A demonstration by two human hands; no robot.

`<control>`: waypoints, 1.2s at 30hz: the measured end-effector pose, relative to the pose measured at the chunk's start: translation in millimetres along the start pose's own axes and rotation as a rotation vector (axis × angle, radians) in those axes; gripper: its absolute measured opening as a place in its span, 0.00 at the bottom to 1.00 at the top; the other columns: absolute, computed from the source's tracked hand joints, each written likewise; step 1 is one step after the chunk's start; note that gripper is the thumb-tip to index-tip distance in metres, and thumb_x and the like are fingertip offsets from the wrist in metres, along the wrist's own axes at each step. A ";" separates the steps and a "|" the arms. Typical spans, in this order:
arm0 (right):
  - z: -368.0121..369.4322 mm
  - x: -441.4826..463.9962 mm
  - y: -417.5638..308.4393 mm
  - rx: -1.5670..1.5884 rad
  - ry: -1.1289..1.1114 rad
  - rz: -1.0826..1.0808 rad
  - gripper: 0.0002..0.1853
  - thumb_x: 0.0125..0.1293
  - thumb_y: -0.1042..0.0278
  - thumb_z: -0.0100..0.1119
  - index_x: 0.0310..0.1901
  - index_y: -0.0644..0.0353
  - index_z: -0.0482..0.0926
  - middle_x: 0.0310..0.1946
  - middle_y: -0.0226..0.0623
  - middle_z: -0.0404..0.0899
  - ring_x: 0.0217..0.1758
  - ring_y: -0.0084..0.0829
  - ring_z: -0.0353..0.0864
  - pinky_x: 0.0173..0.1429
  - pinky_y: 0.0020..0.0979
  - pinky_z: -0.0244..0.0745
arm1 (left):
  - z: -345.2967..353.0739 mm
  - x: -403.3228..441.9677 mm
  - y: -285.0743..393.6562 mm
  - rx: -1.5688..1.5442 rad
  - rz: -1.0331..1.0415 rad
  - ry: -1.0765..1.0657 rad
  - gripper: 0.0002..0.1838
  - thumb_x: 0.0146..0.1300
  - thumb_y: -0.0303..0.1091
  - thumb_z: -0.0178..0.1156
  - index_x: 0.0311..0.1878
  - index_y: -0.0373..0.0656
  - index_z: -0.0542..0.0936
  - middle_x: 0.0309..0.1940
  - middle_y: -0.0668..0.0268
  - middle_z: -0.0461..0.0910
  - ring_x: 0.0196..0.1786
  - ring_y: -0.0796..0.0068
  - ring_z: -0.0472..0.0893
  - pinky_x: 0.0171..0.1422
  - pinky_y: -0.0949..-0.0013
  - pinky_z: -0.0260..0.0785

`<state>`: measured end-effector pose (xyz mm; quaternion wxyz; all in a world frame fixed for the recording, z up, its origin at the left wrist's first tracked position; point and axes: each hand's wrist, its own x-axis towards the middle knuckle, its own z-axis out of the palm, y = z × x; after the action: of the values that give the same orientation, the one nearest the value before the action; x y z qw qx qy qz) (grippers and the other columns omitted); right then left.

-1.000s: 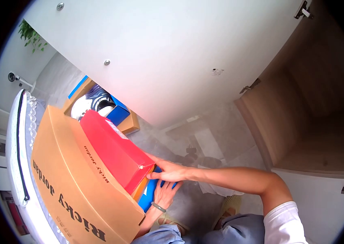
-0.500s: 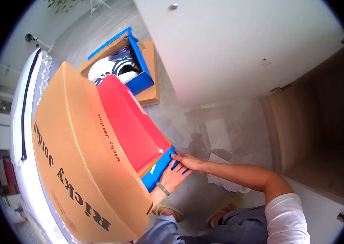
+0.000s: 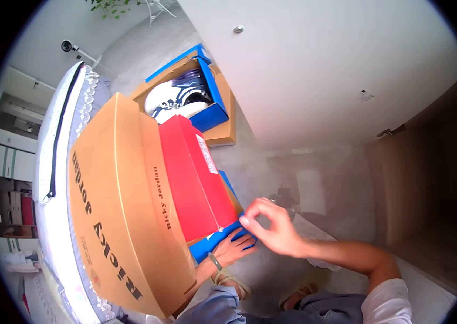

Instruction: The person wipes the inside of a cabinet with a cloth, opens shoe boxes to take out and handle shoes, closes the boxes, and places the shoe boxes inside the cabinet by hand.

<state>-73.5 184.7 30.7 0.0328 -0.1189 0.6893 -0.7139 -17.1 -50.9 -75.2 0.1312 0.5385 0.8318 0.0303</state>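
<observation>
My left hand [image 3: 234,247], a bracelet at its wrist, lies with fingers spread on the near end of a blue box [image 3: 202,249]. Its forearm is partly hidden by a large brown cardboard box [image 3: 126,216] printed "Ricky Jordan". A red shoebox [image 3: 198,189] rests over the blue box, alongside the brown one. Raised just right of the blue box's corner, my right hand [image 3: 279,232] has curled fingers and a gap between thumb and forefinger; I see nothing in it.
Farther off, a white and navy sneaker [image 3: 182,97] lies in an open blue shoebox [image 3: 212,116] on cardboard. A bed [image 3: 50,162] edges the left side. On the right stand a white cabinet door [image 3: 320,70] and a dark open cabinet [image 3: 428,183]. White paper [image 3: 317,232] lies on the floor.
My right hand has come off the blue box's corner and lifted, its fingers curling. My left hand stays on the box. The whole view has shifted slightly.
</observation>
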 end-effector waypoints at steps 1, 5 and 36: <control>-10.3 -1.2 -29.2 0.024 -0.020 -0.241 0.08 0.62 0.67 0.68 0.34 0.60 0.80 0.37 0.36 0.81 0.39 0.34 0.79 0.46 0.34 0.74 | 17.6 -3.4 1.1 -0.374 -0.106 -0.016 0.24 0.59 0.34 0.55 0.61 0.60 0.76 0.62 0.70 0.75 0.71 0.71 0.68 0.80 0.49 0.52; -35.2 -16.4 -110.8 0.055 -0.124 -0.880 0.04 0.60 0.70 0.65 0.35 0.58 0.83 0.32 0.33 0.83 0.34 0.34 0.79 0.40 0.37 0.73 | -11.6 -2.2 9.1 -0.232 -0.114 0.101 0.28 0.58 0.39 0.64 0.64 0.55 0.75 0.64 0.67 0.74 0.72 0.70 0.67 0.80 0.53 0.49; 42.6 -21.9 -140.0 -0.122 -0.200 -0.314 0.13 0.63 0.76 0.59 0.50 0.65 0.76 0.44 0.43 0.76 0.43 0.33 0.76 0.49 0.32 0.73 | -224.7 -215.5 73.1 0.208 -0.966 1.902 0.24 0.67 0.38 0.57 0.60 0.32 0.72 0.52 0.56 0.77 0.51 0.66 0.80 0.49 0.63 0.76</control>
<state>-26.7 154.4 167.7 -0.0181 -0.2970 0.6976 -0.6517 74.5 -194.7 195.4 -0.6193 -0.0840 0.7159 0.3112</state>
